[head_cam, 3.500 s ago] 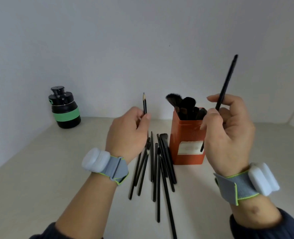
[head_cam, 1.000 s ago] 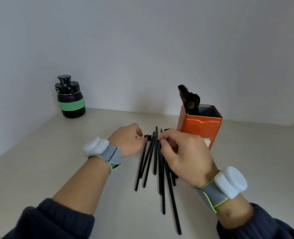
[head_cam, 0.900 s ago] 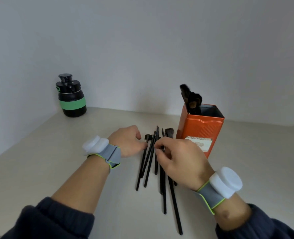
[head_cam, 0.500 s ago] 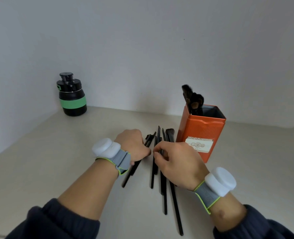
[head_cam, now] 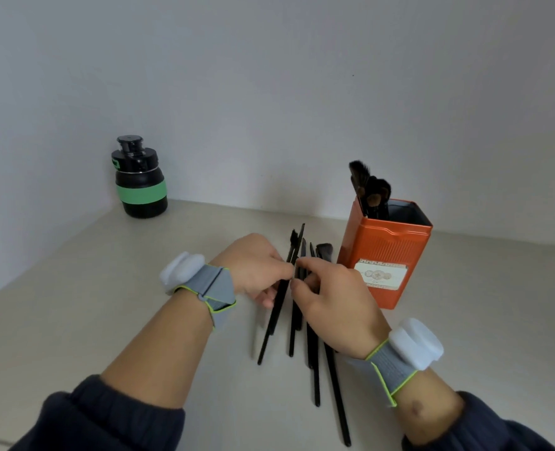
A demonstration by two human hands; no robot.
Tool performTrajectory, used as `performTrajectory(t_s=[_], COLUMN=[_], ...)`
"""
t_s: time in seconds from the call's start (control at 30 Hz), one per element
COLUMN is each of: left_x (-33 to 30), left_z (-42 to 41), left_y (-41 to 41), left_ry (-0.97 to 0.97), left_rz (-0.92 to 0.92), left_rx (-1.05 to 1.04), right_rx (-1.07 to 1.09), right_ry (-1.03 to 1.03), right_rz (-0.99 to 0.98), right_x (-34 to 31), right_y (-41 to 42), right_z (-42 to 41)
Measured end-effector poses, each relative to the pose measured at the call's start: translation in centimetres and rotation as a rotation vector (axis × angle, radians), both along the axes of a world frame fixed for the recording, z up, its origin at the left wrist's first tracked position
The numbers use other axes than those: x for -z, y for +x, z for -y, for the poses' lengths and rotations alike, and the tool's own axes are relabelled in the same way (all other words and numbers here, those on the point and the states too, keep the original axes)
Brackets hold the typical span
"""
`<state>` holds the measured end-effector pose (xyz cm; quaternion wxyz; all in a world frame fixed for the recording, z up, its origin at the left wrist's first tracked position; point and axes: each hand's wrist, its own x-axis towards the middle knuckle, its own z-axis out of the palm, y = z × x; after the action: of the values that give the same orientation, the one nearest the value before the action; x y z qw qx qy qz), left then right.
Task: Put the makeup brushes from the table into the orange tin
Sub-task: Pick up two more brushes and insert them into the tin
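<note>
Head: left hand (head_cam: 253, 271) fingers curled, pinching a couple of thin black brushes (head_cam: 277, 307), tips sticking out past its fingertips. Right hand (head_cam: 331, 301) thumb and forefinger pinch one handle just beside the left fingertips. More brushes (head_cam: 334, 385) lie on table (head_cam: 74, 320) under right palm. Tin (head_cam: 383, 255) right of fingers, upright, several brushes inside

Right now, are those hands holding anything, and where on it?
Each hand pinches a thin black makeup brush partway along its handle: the left hand and the right hand, fingertips nearly meeting above the pile.
</note>
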<state>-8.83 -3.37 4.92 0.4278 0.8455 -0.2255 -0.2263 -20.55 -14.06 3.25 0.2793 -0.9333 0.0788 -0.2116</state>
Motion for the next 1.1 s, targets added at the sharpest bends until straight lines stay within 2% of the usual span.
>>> performTrajectory(t_s=[0.1, 0.33, 0.47, 0.57, 0.77, 1.0, 1.1], left_x=[-0.2, -1.1, -1.9, -2.2, -2.3, -2.2, -2.4], left_z=[0.2, 0.0, -0.1, -0.1, 0.1, 0.7, 1.4], left_y=[-0.6, -1.6, -2.4, -2.9, -3.1, -3.4, -3.9], left_ry=[-0.097, -0.308, -0.463, -0.552, -0.616, -0.680, -0.746], left_rz=[-0.080, -0.133, -0.089, -0.035, 0.088, 0.144, 0.173], left_rx=[0.041, 0.075, 0.090, 0.110, 0.038, -0.075, -0.105], right_rx=[-0.002, 0.011, 0.049, 0.081, 0.123, 0.135, 0.133], right_ry=[0.032, 0.133, 0.208, 0.190, 0.206, 0.207, 0.286], right_rz=[0.054, 0.162, 0.278, 0.368, 0.493, 0.543, 0.598], right_x=[0.1, -0.2, -0.8, -1.3, -1.8, -2.3, -3.1], right_y=[0.1, 0.0, -0.3, -0.7, -1.1, -1.5, -2.0], right_z=[0.0, 0.2, 0.5, 0.7, 1.3, 2.5, 3.3])
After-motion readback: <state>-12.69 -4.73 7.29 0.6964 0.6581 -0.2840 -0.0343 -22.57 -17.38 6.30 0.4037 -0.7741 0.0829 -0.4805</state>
